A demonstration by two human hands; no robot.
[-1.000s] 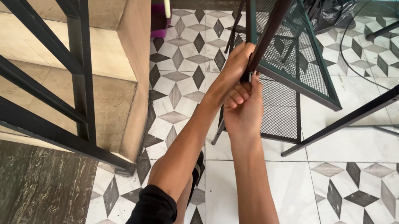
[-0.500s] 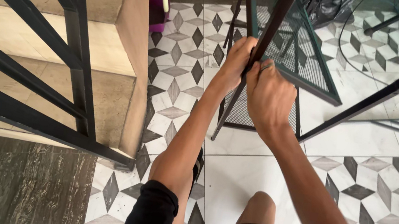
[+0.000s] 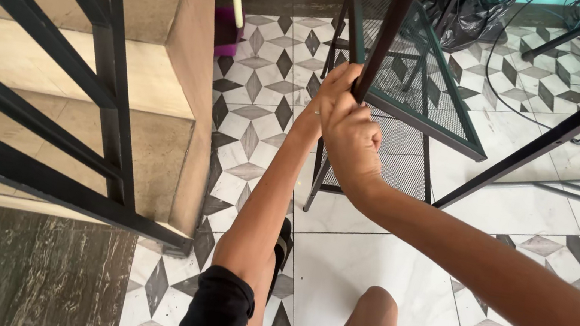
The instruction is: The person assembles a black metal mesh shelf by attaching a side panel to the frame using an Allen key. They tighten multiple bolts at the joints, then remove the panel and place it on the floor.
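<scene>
A dark metal bar (image 3: pixel 393 19) slants down from the top of the view to my hands. My left hand (image 3: pixel 332 86) wraps the bar's lower end from the left, its arm reaching up from the bottom left. Just below and in front of it, my right hand (image 3: pixel 351 138) is clenched round the same bar, its arm coming in from the lower right. The two hands touch each other. Behind the bar stands a dark green mesh metal frame (image 3: pixel 427 99) on thin legs. The bar's tip is hidden by my fingers.
A stone staircase (image 3: pixel 53 69) with a black metal railing (image 3: pixel 107 62) fills the left. Another black bar (image 3: pixel 559 133) slants across the right. A broom with a purple head (image 3: pixel 227 25), a black bag (image 3: pixel 463 6) and cables lie at the back on patterned floor tiles (image 3: pixel 259 113). My knee (image 3: pixel 375 311) shows below.
My right arm has swung out to the right, and its hand now grips the bar just below the left hand. The view has come closer and my knee has come into sight.
</scene>
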